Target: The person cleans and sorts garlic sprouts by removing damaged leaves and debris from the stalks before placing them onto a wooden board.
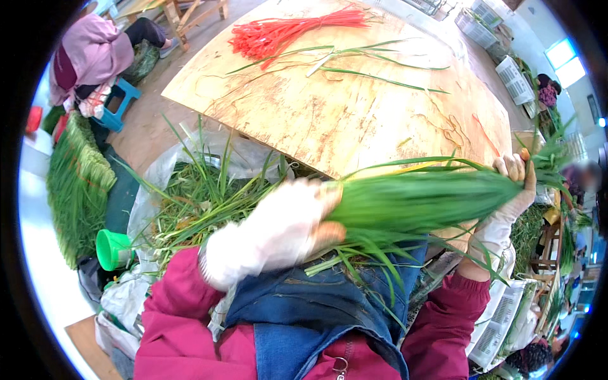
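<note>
A thick bundle of green Chinese chives [424, 197] lies sideways in front of me, above my lap and by the table's near edge. My right hand [514, 187], in a pale glove, is closed round its leafy right end. At the left end of the bundle is my gloved left hand [278, 221], blurred by motion. Its bare-tipped fingers lie above and its thumb below, with the bundle's end between them. Loose leaves hang under the bundle over my blue apron [297, 304].
The wooden table [316, 130] bears red ties [272, 37] and a few loose chives [342, 54]. Left of me are a plastic-lined heap of leaf scraps [190, 196], a green bucket [114, 249] and stacked chives [76, 190]. A person [95, 50] sits far left; white crates [514, 79] stand right.
</note>
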Motion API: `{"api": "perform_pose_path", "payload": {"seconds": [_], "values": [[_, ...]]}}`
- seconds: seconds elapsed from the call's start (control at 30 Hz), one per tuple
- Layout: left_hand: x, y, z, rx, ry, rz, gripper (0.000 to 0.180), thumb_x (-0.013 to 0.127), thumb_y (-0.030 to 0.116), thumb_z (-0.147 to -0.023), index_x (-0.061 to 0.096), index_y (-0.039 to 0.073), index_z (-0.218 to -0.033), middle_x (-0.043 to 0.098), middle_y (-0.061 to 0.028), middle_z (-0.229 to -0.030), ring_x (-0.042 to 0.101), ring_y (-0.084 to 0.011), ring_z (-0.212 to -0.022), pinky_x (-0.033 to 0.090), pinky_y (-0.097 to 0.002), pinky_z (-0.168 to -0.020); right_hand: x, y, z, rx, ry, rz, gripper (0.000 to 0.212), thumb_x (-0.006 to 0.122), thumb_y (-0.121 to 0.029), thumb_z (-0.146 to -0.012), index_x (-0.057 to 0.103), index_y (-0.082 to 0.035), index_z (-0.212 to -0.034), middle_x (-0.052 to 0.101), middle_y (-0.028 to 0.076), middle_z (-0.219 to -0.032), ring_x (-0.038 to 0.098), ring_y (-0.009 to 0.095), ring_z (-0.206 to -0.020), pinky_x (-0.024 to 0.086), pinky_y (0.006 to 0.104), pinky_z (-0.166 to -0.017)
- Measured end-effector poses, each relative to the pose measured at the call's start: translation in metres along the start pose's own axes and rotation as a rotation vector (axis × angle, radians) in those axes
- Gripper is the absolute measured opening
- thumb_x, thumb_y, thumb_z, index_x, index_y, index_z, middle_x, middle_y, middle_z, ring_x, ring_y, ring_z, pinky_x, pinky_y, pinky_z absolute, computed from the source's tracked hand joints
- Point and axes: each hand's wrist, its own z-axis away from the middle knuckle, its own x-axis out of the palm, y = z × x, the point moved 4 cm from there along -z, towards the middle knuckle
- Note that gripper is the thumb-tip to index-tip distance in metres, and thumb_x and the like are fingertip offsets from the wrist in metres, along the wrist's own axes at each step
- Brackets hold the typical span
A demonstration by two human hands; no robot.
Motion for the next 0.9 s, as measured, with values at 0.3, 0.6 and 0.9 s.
{"api": "perform_pose_path", "payload": {"seconds": [0.3, 0.6, 0.9], "values": [[-0.024, -0.03, 0.042, -0.37, 0.243, 1.092, 0.03, 0.053, 0.024, -0.083, 0.059, -0.004, -0.091, 0.062, -0.0123, -0.075, 0.058, -0.0134, -0.064, 0.046, -0.0223, -0.057, 0.075, -0.037, 0.035, -0.131, -0.82, -0.597, 0.009, 0.046, -0.005, -0.08, 0.043, 0.004, -0.078, 0.056, 0.013, -0.058, 0.055, 0.021, -0.05, 0.048, 0.0284, -0.047], [0.046, -0.025, -0.051, -0.197, -0.162, 0.629, 0.055, 0.042, 0.051, -0.082, 0.062, 0.0, -0.084, 0.062, -0.0091, -0.076, 0.058, -0.0152, -0.066, 0.046, -0.0256, -0.062, 0.194, -0.095, 0.089, -0.198, -0.874, -0.662, 0.014, 0.05, -0.003, -0.077, 0.044, 0.004, -0.066, 0.051, 0.019, -0.046, 0.052, 0.024, -0.035, 0.045, 0.0315, -0.028], [0.081, 0.079, -0.006, -0.159, -1.035, 1.833, 0.076, 0.035, 0.064, -0.075, 0.045, -0.001, -0.113, 0.053, -0.0082, -0.107, 0.052, -0.013, -0.09, 0.043, -0.0278, -0.079, 0.246, -0.104, 0.086, -0.174, -0.942, -0.48, 0.014, 0.05, -0.01, -0.078, 0.045, 0.003, -0.078, 0.052, 0.018, -0.063, 0.053, 0.024, -0.052, 0.045, 0.0341, -0.042]]}}
